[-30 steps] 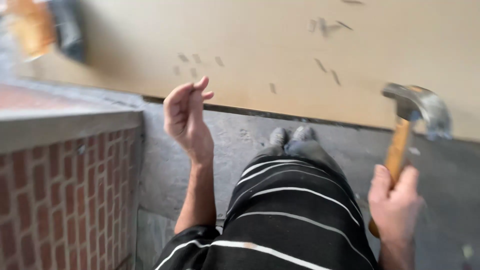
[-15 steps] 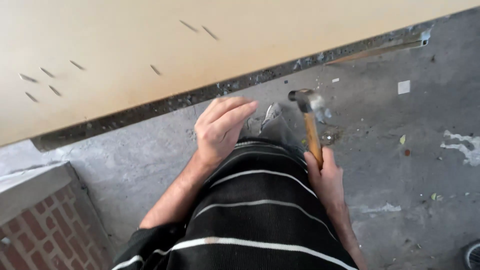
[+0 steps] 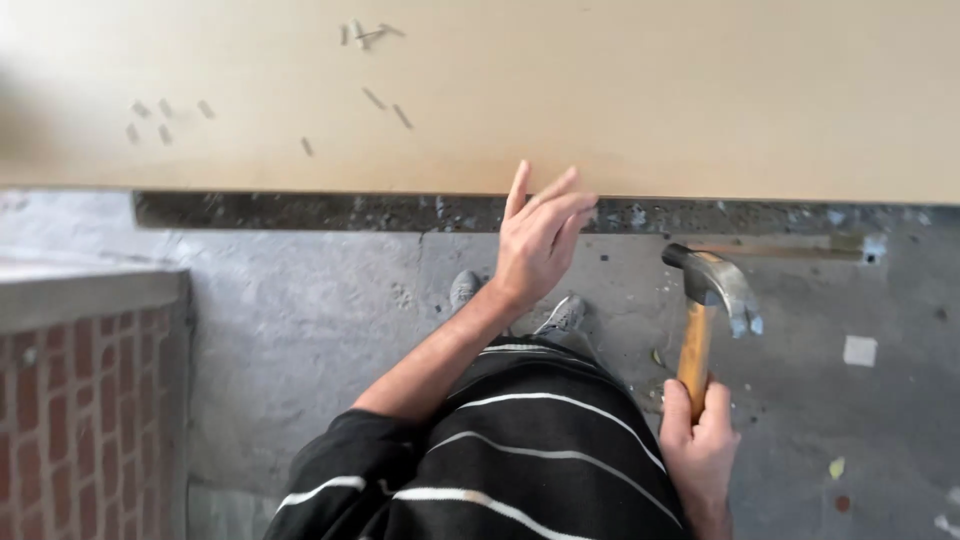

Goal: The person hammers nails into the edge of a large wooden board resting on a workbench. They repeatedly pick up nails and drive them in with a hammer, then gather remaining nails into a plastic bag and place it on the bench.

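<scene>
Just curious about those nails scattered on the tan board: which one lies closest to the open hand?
The nail lying slanted right of the centre pair; it sits nearest the left hand. The other nails lie further left or higher on the board.

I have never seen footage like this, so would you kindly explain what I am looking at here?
This comes from a camera worn on a person's head, looking straight down at their own body and hands. The right hand grips the wooden handle of a claw hammer. The left hand reaches forward with fingers spread, holding nothing, at the edge of a pale board. Several loose nails lie on that board. Below are grey shoes on a concrete floor, and a brick wall stands at the left.
</scene>
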